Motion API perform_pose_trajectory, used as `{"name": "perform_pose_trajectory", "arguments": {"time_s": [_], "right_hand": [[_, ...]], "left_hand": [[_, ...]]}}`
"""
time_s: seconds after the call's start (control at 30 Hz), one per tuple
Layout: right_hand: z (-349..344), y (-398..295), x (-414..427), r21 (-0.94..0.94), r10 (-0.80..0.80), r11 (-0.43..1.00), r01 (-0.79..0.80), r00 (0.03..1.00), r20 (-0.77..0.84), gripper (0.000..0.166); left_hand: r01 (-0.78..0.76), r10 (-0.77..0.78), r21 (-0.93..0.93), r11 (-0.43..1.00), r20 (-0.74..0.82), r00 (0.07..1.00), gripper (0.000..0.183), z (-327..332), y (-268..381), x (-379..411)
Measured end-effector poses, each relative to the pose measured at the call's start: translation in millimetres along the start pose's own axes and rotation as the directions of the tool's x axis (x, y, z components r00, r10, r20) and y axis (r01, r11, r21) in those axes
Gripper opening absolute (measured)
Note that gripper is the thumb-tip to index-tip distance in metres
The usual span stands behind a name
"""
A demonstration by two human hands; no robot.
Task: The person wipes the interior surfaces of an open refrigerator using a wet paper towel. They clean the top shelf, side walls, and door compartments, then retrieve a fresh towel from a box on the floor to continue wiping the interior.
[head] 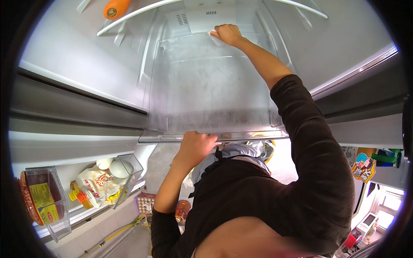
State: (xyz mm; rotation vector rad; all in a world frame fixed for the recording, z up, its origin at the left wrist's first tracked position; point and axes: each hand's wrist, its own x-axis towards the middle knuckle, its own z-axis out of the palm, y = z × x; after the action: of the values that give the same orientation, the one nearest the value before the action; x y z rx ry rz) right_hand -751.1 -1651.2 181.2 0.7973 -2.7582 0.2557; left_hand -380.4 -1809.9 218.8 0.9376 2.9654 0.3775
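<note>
My left hand (196,146) grips the front edge of a clear refrigerator shelf (209,85), with its fingers curled over the rim. Far back inside, my right hand (228,34) holds a white cloth (218,40) down near the shelf's rear edge, close to the back wall (196,24). The cloth is mostly hidden by the fingers, and whether it is paper or fabric I cannot tell. Smudges and a dotted texture show on or through the clear surface.
A carrot (116,9) lies on an upper shelf at the left. The open left door has clear bins (61,206) with a package, eggs (121,168), a plastic bag (98,185) and bottles. A cartoon magnet (363,167) is at the right. An egg tray (146,204) and a bottle (183,209) stand below.
</note>
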Motion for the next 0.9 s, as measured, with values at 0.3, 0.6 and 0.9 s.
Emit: {"name": "perform_pose_trajectory", "arguments": {"time_s": [0.3, 0.6, 0.9], "right_hand": [[-10, -12, -13, -0.006, 0.014, 1.0, -0.014, 1.0, 0.014, 0.046], [-16, -28, -42, -0.028, 0.006, 1.0, -0.007, 1.0, -0.022, 0.046], [-16, -19, -27, 0.168, 0.019, 0.985, -0.049, 0.985, 0.171, 0.053]], "left_hand": [[-0.014, 0.014, 0.028, 1.0, 0.008, 1.0, 0.024, 6, 8, -11], [0.023, -0.025, -0.031, 0.999, -0.052, 0.998, 0.024, 15, 33, -38], [0.023, -0.037, -0.136, 0.99, -0.101, 0.994, 0.026, 17, 29, -37]]}}
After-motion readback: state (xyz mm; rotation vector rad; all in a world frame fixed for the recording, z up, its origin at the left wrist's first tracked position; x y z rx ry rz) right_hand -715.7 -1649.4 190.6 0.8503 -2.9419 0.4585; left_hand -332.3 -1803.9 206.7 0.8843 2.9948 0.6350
